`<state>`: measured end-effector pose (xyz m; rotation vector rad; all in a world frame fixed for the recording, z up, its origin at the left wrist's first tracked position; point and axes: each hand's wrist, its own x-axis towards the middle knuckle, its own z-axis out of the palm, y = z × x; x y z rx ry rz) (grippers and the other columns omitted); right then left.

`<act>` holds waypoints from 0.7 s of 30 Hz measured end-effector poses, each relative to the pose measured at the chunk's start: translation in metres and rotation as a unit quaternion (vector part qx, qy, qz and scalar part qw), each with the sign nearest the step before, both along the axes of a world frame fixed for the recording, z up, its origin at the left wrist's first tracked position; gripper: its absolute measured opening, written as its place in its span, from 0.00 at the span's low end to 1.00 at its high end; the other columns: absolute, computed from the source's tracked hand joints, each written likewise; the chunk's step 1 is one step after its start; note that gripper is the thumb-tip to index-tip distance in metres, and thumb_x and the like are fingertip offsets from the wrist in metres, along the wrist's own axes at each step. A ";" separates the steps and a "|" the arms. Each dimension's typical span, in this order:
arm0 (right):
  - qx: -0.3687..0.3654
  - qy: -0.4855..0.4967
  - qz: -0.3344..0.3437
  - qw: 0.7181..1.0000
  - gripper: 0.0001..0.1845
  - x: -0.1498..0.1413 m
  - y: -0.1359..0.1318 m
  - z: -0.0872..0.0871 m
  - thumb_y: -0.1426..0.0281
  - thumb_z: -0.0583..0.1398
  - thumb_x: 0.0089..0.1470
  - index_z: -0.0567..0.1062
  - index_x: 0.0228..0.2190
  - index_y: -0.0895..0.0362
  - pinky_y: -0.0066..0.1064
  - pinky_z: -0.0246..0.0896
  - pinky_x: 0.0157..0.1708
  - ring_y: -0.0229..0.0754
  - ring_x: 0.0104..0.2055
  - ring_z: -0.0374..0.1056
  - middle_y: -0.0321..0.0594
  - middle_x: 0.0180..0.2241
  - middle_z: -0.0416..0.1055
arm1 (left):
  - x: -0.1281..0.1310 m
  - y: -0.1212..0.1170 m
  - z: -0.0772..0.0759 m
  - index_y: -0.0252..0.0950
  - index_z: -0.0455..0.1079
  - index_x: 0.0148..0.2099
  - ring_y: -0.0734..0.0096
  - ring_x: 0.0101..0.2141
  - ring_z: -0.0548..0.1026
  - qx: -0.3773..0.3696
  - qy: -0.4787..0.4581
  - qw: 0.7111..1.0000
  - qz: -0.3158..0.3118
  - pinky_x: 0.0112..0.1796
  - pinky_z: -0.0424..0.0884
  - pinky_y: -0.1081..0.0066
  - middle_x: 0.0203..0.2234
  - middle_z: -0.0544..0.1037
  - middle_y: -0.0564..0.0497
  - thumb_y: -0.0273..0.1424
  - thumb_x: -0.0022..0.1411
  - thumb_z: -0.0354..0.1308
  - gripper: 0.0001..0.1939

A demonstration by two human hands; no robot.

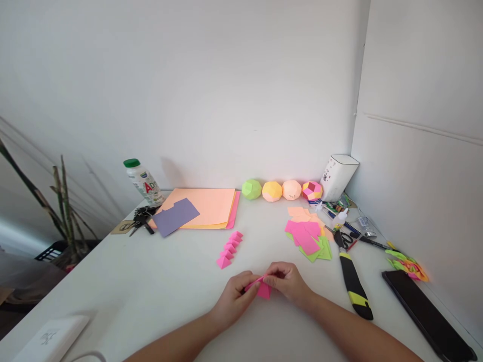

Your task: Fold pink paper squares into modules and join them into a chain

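A partly folded piece of pink paper (265, 290) is pinched between my two hands, just above the near middle of the table. My left hand (236, 296) grips its left side between thumb and fingers. At its upper right edge, my right hand (287, 282) is closed on it, fingertips close to those of the left. Beyond my left hand stands a row of several folded pink paper pieces (230, 250). A loose pile of pink paper pieces (305, 235), with green and peach ones, lies past my right hand.
Several paper balls (272, 191) line the wall beside stacked coloured sheets (204, 206) and a purple card (176, 217). A bottle (144, 183) stands far left. On the right are a black-and-yellow cutter (353, 284), scissors (344, 240), glue bottle (340, 219) and black phone (428, 314).
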<state>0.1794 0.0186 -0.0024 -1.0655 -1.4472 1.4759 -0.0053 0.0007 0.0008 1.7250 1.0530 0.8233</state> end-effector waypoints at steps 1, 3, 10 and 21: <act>0.001 0.000 0.000 1.000 0.14 0.000 0.000 0.000 0.60 0.65 0.44 0.75 0.21 0.59 0.28 0.58 0.26 0.36 0.24 0.61 0.35 0.21 0.67 | 0.000 0.000 0.000 0.37 0.77 0.34 0.70 0.27 0.68 -0.001 0.001 1.000 0.000 0.30 0.67 0.72 0.24 0.71 0.50 0.43 0.63 0.47 0.21; 0.005 -0.003 0.002 1.000 0.13 0.000 0.000 0.000 0.61 0.65 0.45 0.75 0.22 0.59 0.28 0.58 0.27 0.36 0.24 0.61 0.35 0.21 0.67 | 0.000 0.000 0.000 0.37 0.77 0.35 0.70 0.27 0.68 -0.003 0.001 1.000 0.000 0.30 0.67 0.72 0.24 0.71 0.50 0.44 0.63 0.47 0.21; 0.025 -0.017 0.009 0.999 0.14 0.002 -0.001 0.004 0.59 0.64 0.46 0.76 0.22 0.58 0.29 0.58 0.27 0.36 0.25 0.61 0.35 0.21 0.67 | 0.000 0.000 0.002 0.37 0.77 0.36 0.70 0.27 0.68 -0.009 0.000 1.000 0.000 0.30 0.67 0.72 0.24 0.71 0.50 0.42 0.63 0.48 0.19; -0.002 -0.006 -0.003 1.000 0.17 0.003 0.000 -0.001 0.58 0.62 0.48 0.72 0.22 0.59 0.27 0.55 0.20 0.33 0.19 0.57 0.34 0.19 0.64 | 0.003 0.002 -0.005 0.34 0.69 0.41 0.67 0.31 0.73 -0.170 -0.148 0.973 0.051 0.31 0.70 0.69 0.31 0.75 0.48 0.44 0.55 0.58 0.18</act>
